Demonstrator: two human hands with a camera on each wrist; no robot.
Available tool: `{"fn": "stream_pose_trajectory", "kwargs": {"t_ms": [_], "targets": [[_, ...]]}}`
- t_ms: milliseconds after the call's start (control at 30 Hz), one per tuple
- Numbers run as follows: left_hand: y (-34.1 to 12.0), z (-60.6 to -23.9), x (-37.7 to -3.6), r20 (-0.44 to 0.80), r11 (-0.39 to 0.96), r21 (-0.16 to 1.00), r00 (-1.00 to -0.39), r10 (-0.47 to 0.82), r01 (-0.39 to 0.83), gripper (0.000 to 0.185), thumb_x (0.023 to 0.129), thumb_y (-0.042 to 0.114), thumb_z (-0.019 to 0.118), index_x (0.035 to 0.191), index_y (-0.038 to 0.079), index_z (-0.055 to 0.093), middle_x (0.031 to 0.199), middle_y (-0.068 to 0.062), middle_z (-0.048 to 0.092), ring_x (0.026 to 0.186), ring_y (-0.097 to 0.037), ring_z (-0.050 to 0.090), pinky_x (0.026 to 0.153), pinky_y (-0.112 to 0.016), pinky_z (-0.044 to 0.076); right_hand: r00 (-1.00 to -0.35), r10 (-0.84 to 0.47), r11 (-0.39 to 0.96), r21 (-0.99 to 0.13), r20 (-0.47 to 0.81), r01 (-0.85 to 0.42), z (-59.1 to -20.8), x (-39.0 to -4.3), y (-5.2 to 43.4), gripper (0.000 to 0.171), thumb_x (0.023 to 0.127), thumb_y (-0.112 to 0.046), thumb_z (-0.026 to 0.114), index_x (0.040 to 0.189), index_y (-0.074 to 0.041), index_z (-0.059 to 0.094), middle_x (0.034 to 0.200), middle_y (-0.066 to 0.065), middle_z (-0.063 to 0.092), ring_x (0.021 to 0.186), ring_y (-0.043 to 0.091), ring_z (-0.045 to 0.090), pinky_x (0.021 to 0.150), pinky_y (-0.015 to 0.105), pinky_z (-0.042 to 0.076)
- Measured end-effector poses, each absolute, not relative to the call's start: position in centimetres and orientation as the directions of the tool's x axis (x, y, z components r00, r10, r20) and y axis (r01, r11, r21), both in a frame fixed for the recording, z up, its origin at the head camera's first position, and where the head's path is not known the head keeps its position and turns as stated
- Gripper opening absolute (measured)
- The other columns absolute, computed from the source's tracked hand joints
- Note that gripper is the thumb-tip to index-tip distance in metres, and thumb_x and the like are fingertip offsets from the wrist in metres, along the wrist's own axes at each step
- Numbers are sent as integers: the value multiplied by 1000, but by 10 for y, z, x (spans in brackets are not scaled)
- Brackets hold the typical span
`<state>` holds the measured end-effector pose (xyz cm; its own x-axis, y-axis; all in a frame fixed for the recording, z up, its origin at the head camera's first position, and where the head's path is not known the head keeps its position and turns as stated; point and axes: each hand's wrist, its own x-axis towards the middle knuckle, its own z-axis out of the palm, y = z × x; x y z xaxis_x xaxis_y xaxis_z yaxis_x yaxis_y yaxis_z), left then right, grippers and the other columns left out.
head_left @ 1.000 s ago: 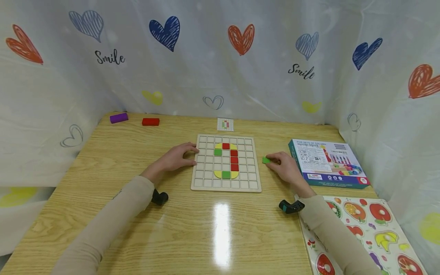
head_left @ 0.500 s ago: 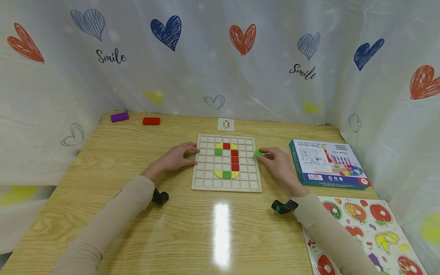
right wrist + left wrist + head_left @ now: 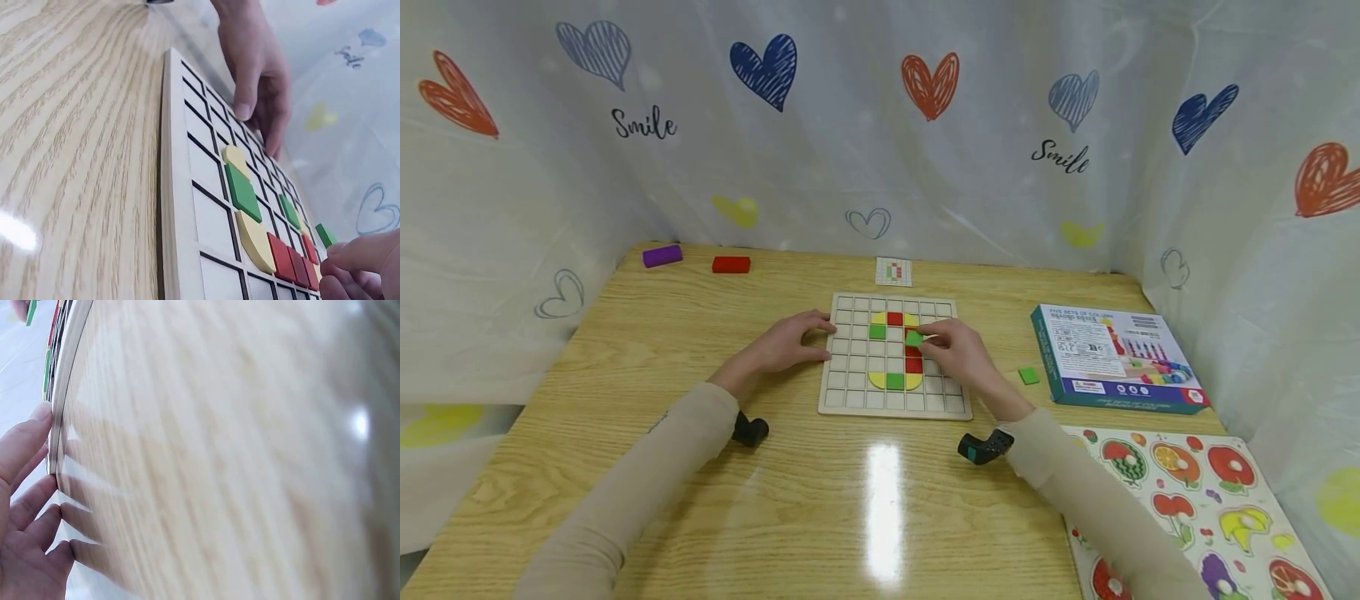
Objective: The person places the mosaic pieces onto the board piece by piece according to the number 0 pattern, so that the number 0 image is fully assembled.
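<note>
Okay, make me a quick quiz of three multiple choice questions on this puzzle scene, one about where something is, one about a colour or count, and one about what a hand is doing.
1. Where does the loose green tile lie?
A. On the table beside the teal box
B. In the grid board
C. By the purple block

2. How many red tiles show in the grid board?
A. One
B. Six
C. Three

3. What is the right hand doing?
A. Lying flat on the table
B. Pinching a green square tile over the board
C. Holding the box

Answers: 1 A, it sits left of the teal box. 2 C, one on top, two on the right. 3 B, the green square tile is between its fingertips.
</note>
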<state>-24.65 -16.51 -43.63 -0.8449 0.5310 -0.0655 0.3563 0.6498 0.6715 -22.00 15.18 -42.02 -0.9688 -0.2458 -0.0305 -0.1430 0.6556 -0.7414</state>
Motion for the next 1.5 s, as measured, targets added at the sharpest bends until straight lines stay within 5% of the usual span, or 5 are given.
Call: {"fn": "stream_pose_trajectory", "kwargs": {"t_ms": [667, 1500], "targets": [[-165, -438, -249, -77, 651, 676, -845, 529, 346, 46, 92, 22, 71, 133, 5, 58, 153, -16, 37, 146, -34, 22, 118, -50, 19, -908, -414, 697, -622, 57, -357, -425, -229, 116, 29, 92, -12, 70, 120, -6, 70, 111, 8, 68, 99, 20, 61, 86, 36, 51], [-166, -435, -248, -74, 641, 684, -842, 535, 348, 45, 92, 21, 71, 132, 4, 59, 153, -17, 37, 146, -35, 22, 117, -51, 19, -873, -486, 724, -540, 41, -428, -425, -233, 101, 25, 93, -11, 68, 117, -5, 72, 103, 9, 66, 79, 16, 49, 67, 27, 41]]}}
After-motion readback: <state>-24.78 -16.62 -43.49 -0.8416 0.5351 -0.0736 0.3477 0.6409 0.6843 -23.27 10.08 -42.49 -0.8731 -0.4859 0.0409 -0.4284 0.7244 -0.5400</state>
